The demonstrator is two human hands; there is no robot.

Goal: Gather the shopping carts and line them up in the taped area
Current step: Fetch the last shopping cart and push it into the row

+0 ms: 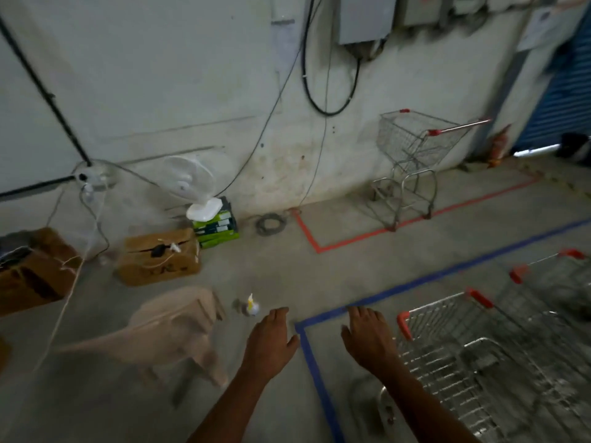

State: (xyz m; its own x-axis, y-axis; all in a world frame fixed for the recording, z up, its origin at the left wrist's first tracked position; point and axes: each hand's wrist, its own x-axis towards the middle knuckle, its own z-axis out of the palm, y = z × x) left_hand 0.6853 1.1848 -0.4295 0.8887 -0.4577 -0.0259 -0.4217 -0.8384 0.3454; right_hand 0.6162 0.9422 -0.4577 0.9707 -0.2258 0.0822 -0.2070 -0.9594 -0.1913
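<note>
Head view: nearest shopping cart (479, 356) stands at lower right inside the blue tape outline (308, 350); second cart (556, 282) just behind it, also inside the blue line; third cart (412, 155) well apart by the wall, its wheels on the red tape outline (351, 239); left hand (271, 340) and right hand (367, 340) both spread, palms down, holding nothing, above the blue corner; right hand near the nearest cart's red-tipped rim; beige plastic chair (172, 334) to the left; cardboard boxes (160, 255) and white fan (192, 183) beyond.
</note>
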